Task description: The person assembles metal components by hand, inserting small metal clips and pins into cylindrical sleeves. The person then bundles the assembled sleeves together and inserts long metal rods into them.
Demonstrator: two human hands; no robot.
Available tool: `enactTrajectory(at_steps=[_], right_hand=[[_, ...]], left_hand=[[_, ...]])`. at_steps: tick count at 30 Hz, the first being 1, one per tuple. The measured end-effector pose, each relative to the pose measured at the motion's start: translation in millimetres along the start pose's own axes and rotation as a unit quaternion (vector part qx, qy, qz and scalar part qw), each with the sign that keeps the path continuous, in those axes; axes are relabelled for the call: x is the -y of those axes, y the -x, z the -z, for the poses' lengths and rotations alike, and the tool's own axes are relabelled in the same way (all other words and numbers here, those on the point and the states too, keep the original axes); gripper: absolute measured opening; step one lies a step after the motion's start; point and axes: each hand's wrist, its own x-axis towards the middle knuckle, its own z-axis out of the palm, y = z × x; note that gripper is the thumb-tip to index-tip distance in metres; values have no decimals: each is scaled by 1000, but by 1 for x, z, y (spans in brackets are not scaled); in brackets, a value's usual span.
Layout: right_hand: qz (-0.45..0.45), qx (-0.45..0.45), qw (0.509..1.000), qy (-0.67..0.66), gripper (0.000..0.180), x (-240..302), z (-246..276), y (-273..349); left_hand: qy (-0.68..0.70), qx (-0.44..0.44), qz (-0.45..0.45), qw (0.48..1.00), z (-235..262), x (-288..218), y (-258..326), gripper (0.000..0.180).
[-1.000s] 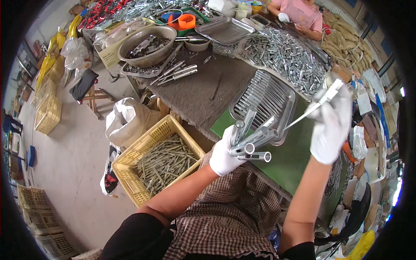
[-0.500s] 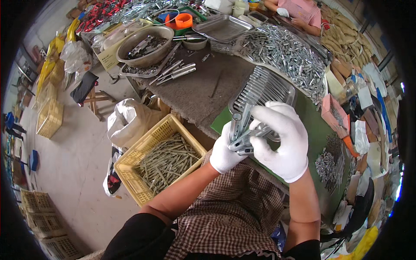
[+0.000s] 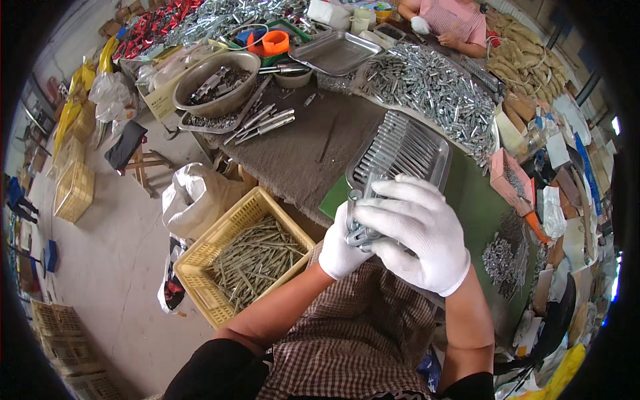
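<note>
Both my hands wear white knit gloves and meet above the near edge of the table. My left hand point(image 3: 341, 250) is closed round several shiny metal tubes point(image 3: 355, 233), whose ends show beside its thumb. Over the same tubes lies my right hand point(image 3: 421, 239), its fingers bent across them and hiding most of their length. Just beyond the hands, a metal tray point(image 3: 439, 167) holds a row of slim metal rods point(image 3: 393, 148) laid side by side.
A yellow plastic basket point(image 3: 190, 273) of long metal strips stands at the left. Farther back are a large bowl point(image 3: 248, 63), an empty-looking metal tray point(image 3: 337, 53) and a heap of metal parts point(image 3: 427, 93). A pink box point(image 3: 500, 175) sits right. Another person point(image 3: 460, 23) works across the table.
My right hand has come down and left onto the tubes, its fingers now lying across them instead of raised and pinched. The whole view has shifted slightly.
</note>
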Motion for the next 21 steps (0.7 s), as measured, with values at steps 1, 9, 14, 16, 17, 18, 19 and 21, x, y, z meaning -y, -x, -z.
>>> enactTrajectory(at_steps=[1,9,14,16,17,18,19,21], right_hand=[[-13,21,999,-27,38,-3,2,1],[-307,-42,944,108,13,-116,-46,24],[-341,73,915,203,23,-117,-75,18],[-345,64,906,236,22,-122,-80,15],[-348,66,905,235,22,-123,-80,15],[-368,52,902,221,21,-123,-81,14],[-387,39,898,204,21,-122,-83,12],[-391,35,899,194,23,-122,-86,11]], left_hand=[[4,4,-4,1000,-2,-3,1,74],[-129,-7,-65,990,-2,-18,10,72],[-99,-6,-44,994,-1,-6,9,72],[-100,-5,-29,995,-2,-8,8,76],[-100,-2,-18,995,-2,-10,7,81],[-123,-1,-23,992,-3,-15,6,78],[-125,-1,-19,992,-2,-15,6,78],[-132,-19,-33,991,-2,-15,6,76]])
